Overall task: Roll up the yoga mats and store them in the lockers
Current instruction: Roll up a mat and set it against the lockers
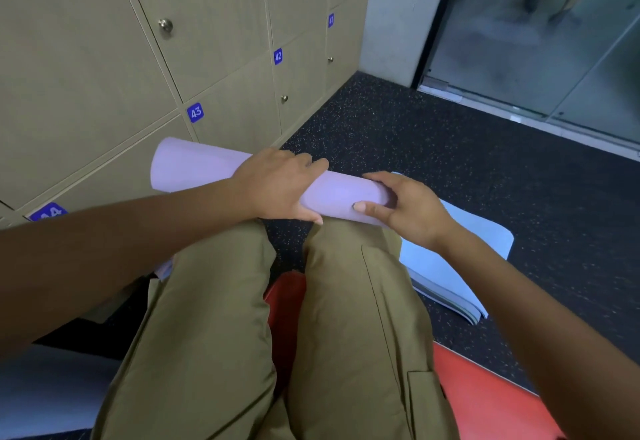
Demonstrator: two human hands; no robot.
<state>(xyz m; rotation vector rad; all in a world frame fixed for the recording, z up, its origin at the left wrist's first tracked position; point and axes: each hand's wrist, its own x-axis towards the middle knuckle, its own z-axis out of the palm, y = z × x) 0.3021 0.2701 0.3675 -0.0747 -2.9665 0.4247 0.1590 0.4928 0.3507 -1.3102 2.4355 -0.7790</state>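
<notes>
A rolled purple yoga mat (pixel 194 168) lies across my knees, its left end pointing at the lockers. My left hand (pixel 277 185) grips the roll near its middle, fingers over the top and thumb underneath. My right hand (pixel 405 207) holds the roll's right end, thumb on the front and fingers curled round the end. A folded light blue mat (pixel 460 259) lies on the dark floor to my right. A red mat (pixel 485 394) lies under my legs. The beige lockers (pixel 104 59), numbered 41 to 44, have their doors closed.
My legs in olive trousers (pixel 346 335) fill the lower centre. Black speckled flooring (pixel 450 149) stretches to a glass door (pixel 536 41) at the upper right, with a person's legs behind it. A grey-blue surface (pixel 45 391) shows at the lower left.
</notes>
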